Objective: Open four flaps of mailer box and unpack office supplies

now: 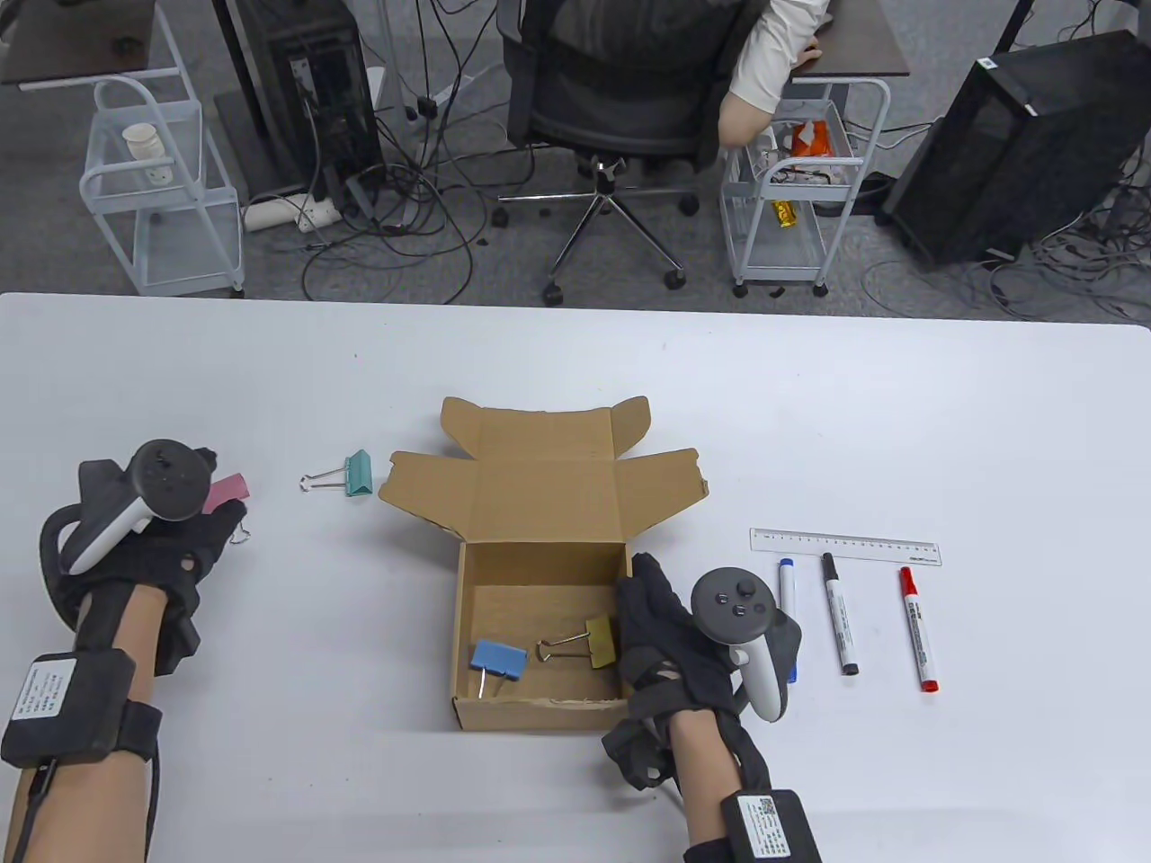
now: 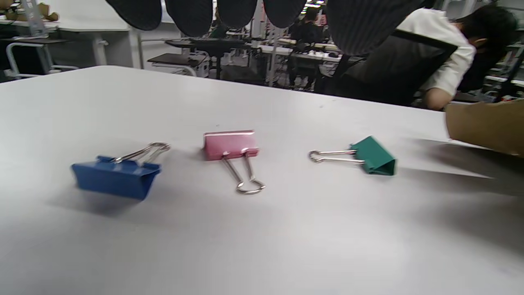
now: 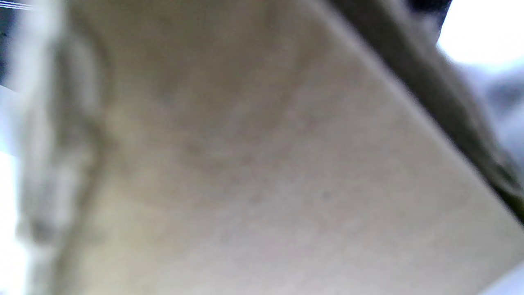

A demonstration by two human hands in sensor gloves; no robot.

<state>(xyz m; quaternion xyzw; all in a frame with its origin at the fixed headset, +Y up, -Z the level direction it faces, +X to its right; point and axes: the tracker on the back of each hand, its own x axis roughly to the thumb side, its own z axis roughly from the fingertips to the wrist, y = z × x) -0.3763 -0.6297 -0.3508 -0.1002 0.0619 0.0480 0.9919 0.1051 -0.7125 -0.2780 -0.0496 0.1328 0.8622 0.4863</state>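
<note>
The right hand [image 1: 670, 629] reaches into the open mailer box [image 1: 539, 620] near the table's [image 1: 575, 360] front edge, fingers by a yellow binder clip [image 1: 598, 640], grip hidden, while the left hand [image 1: 171, 530] hovers with straight fingers, holding nothing, over three clips near the left edge.

The mailer box [image 1: 539, 620] is set at the middle of the table [image 1: 360, 360]. Two binder clips [image 1: 575, 647] are held inside it. Three binder clips [image 2: 229, 149] are laid in a row to its left. Three markers [image 1: 838, 611] are placed to its right, with a ruler [image 1: 845, 546] behind them.
</note>
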